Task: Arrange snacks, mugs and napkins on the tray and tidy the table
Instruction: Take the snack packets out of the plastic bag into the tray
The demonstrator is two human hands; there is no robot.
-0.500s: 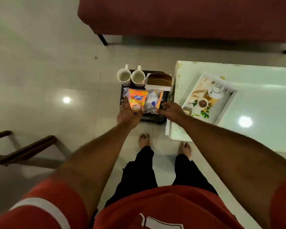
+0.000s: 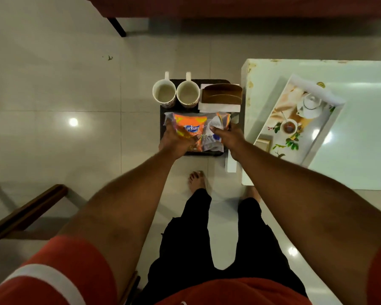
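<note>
Dark tray (image 2: pixel 207 81): stands beside the white counter (image 2: pixel 361 150), over the tiled floor (image 2: pixel 75 84); what carries it is hidden.
- Far left corner: two mugs, left mug (image 2: pixel 164 93) and right mug (image 2: pixel 187 94), upright, side by side, handles pointing away.
- Far right corner: brown napkin holder (image 2: pixel 221 94) on white napkins (image 2: pixel 216 107).
- Near half: orange snack packet (image 2: pixel 189 126) and grey-blue snack packet (image 2: pixel 209 142), lying flat, overlapping.

Hands:
- Left hand (image 2: pixel 176 139): over the orange snack packet; blurred, grip cannot be told.
- Right hand (image 2: pixel 227 137): thumb on top of the grey-blue snack packet, fingers curled at its right edge, gripping it.

Counter: one white printed tray (image 2: pixel 323 133), set at an angle.
</note>
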